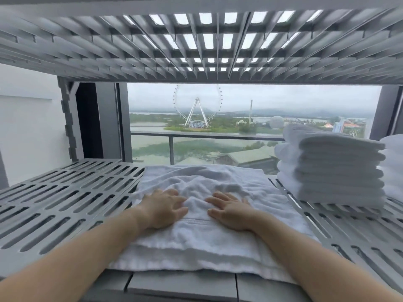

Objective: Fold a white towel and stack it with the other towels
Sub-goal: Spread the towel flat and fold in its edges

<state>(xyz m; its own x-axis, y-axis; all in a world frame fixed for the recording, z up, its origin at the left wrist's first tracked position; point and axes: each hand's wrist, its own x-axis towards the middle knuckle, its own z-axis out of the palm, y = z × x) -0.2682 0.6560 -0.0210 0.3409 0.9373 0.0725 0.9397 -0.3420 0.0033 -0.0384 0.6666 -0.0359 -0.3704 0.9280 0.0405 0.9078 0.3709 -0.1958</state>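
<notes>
A white towel (196,243) lies folded in layers on the grey slotted shelf (65,205), in the middle of the view. Its top layer is wrinkled between my hands. My left hand (165,209) rests palm down on the towel's left half, fingers spread and pointing away from me. My right hand (231,211) lies flat on the right half in the same way. Neither hand grips the cloth. A stack of several folded white towels (333,168) stands on the same shelf at the right, apart from the towel under my hands.
Another grey slotted shelf (196,44) hangs close overhead. More white towels (394,162) show at the far right edge. A shelf post (69,120) stands at the back left. Behind the shelf is a window with a balcony rail.
</notes>
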